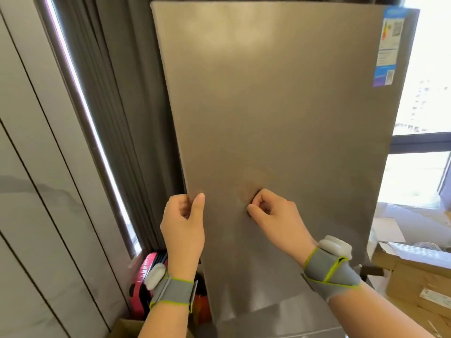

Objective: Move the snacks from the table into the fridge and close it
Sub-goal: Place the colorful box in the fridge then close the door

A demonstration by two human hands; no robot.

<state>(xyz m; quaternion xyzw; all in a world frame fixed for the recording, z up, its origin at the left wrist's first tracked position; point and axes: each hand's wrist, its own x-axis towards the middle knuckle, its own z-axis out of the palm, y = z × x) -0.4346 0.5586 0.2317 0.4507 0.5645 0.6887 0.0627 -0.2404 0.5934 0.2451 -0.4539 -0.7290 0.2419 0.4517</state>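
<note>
The grey metal fridge door (pixel 280 106) fills the middle of the head view, its face toward me. My left hand (pixel 183 223) grips the door's left edge low down, thumb on the front face and fingers curled round behind. My right hand (pixel 273 215) has its fingers curled, with the knuckles against the door face a little right of the left hand; it holds nothing. Both wrists wear grey bands with green trim. No snacks or table are in view, and the fridge's inside is hidden.
Dark curtains (pixel 127 93) and a window strip hang left of the fridge, beside a grey panelled wall (pixel 36 167). A pink suitcase (pixel 148 267) stands low at the left. Cardboard boxes (pixel 415 276) sit at the lower right under a bright window (pixel 424 81).
</note>
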